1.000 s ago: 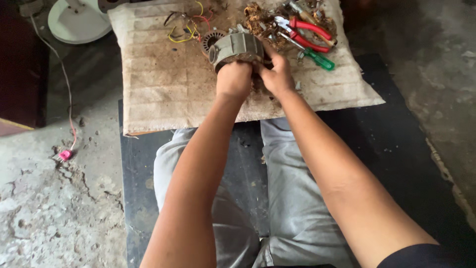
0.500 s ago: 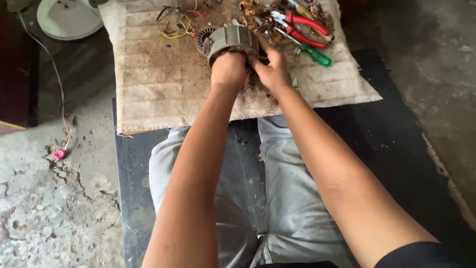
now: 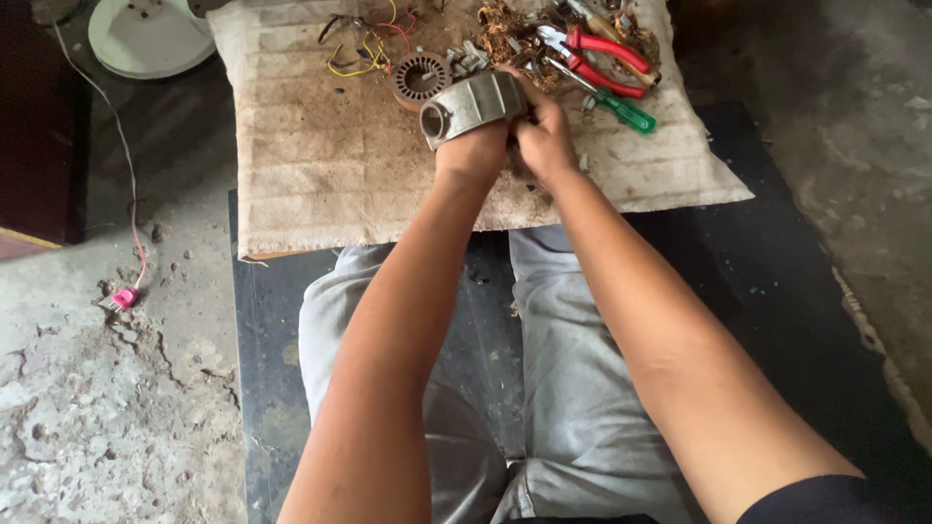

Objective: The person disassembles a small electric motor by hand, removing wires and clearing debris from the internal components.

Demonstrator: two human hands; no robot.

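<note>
Both hands close on one part: the left hand has its grip shut around the grey metal motor housing, a ring-shaped shell with a small round opening at its near-left end, and holds it tilted just above the cloth; the right hand is curled tight against the housing's right side, fingers pressed to its rim, though whether they pinch something small inside cannot be told. That housing sits over the upper middle of a dirty, stained cloth spread on the low table. Just beside it to the left lies a round slotted stator core, with loose yellow and red wires further left. To the right, near the right hand, lie red-handled pliers and a green-handled screwdriver, with a clump of brownish winding scraps behind them. A white round cover rests off the cloth at the far left.

Judging from this, the work is midway through stripping the motor, with the housing being worked loose by hand. A further move would seem to call for a firm hold by the left hand while the right twists or pulls at the rim
</note>
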